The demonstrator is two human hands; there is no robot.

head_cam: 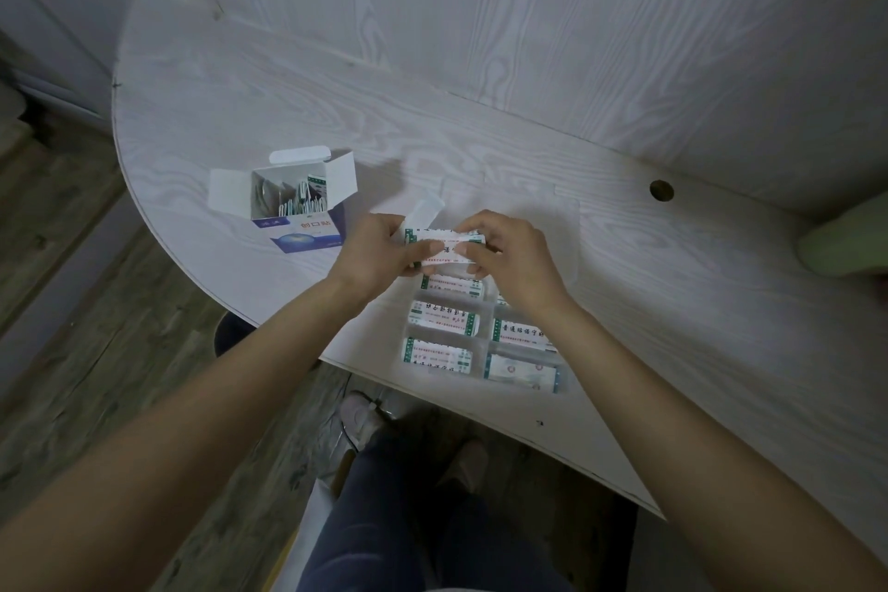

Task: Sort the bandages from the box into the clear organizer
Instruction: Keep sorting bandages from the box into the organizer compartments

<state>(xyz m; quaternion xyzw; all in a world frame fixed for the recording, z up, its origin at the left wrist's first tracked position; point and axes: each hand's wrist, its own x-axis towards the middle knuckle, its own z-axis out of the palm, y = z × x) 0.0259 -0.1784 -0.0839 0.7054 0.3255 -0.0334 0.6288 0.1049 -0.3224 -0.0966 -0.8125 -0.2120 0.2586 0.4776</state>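
While both the left hand (pixel 372 255) and right hand (pixel 509 252) pinch a bandage (pixel 444 248) above the organizer (pixel 485 337), the box (pixel 298 207) stands open to its left.

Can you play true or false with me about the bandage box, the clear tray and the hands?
1. Both hands hold one bandage together. True: left hand, right hand.
2. The box is closed. False: its flaps are open, bandages inside.
3. The clear organizer already holds bandages. True.
4. The box sits right of the organizer. False: it sits left.
5. The table is black. False: pale wood grain.
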